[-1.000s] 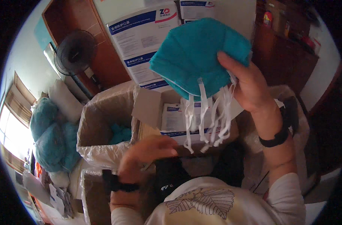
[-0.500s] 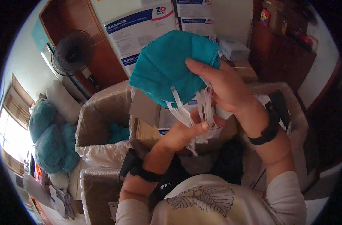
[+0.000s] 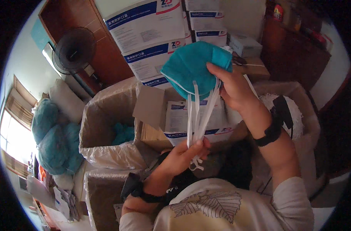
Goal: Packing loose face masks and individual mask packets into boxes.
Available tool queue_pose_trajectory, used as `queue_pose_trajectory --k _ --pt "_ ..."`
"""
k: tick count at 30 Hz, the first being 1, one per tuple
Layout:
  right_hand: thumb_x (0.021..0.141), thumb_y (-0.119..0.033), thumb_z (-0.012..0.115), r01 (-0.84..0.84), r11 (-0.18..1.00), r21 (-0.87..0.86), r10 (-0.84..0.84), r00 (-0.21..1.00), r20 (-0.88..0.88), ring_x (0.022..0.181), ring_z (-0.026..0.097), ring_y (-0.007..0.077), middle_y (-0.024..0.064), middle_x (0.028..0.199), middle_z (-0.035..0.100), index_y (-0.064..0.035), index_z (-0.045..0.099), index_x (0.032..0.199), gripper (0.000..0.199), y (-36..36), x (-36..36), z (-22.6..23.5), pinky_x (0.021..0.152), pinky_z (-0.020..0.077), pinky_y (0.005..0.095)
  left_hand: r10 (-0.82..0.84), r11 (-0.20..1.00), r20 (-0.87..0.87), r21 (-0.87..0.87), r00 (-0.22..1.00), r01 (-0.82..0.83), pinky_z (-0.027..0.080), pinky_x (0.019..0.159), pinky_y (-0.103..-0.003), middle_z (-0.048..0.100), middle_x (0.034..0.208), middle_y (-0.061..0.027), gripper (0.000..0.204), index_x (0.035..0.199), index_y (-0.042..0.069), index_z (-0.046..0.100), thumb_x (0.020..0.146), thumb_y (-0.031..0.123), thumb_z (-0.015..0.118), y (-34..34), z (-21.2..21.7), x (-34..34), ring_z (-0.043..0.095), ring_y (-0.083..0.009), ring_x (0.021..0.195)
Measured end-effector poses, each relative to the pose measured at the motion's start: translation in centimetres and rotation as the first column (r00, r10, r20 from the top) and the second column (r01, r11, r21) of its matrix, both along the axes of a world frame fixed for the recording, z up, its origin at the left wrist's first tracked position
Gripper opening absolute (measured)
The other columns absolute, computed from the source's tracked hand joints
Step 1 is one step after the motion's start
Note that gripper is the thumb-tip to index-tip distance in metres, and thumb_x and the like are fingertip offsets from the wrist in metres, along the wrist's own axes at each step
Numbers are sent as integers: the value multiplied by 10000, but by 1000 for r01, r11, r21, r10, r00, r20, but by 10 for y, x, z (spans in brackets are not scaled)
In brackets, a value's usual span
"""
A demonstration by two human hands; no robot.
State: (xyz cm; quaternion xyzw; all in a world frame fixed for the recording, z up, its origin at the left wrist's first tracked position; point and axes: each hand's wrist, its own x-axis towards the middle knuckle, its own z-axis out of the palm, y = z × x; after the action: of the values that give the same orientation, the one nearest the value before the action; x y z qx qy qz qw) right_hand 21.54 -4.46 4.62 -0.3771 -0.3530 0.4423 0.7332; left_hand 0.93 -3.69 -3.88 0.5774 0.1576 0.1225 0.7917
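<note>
Left hand (image 3: 181, 156) risen from below to the white straps (image 3: 198, 115), grip pinching them taut beneath the teal mask (image 3: 190, 67). Right hand (image 3: 233, 86) grip clamped on mask, above the open cardboard box (image 3: 106, 119). Straps gathered, likely straightened.

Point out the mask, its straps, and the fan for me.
mask (image 3: 190, 67), head view, on the teal cup's front.
straps (image 3: 194, 115), head view, on the white bands midway down.
fan (image 3: 74, 49), head view, on the round black grille.
</note>
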Motion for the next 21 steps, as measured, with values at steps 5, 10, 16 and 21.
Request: queue_pose_trajectory --k 5,10,16,21 --pt "802 -263 584 50 998 -41 -47 997 65 798 577 136 7 908 596 -96 556 1027 281 4 6 -10 686 469 291 203 858 -156 505 967 -99 414 745 -302 515 903 -90 278 925 -9 524 907 244 411 6 30 -31 494 -176 791" --pt "798 -299 573 -83 983 -164 85 996 5 799 569 127 1 895 592 -103 574 983 270 12 -8 -37 672 470 297 251 291 151 930 956 -224 419 777 -344 396 1146 -190 267 889 -42 552 858 215 490 -1 87 -50 497 -271 906" --pt "789 -384 572 -647 691 -323 540 759 -364 844 584 159 38 981 569 -91 540 1040 387 2 -106 -98 664 494 285 78 905 563 -385 823 178 420 851 -315 417 1199 -144 350 969 1 519 896 328 416 7 52 -53 458 -245 1065" --pt "777 -554 517 -914 149 -377 667 374 -645 783 602 144 62 847 603 -59 538 1035 559 -39 -120 -171 639 488 243 658 506 307 -856 688 -102 322 1008 -345 429 1198 -70 285 932 25 498 922 271 355 5 -6 -37 359 -216 1191"
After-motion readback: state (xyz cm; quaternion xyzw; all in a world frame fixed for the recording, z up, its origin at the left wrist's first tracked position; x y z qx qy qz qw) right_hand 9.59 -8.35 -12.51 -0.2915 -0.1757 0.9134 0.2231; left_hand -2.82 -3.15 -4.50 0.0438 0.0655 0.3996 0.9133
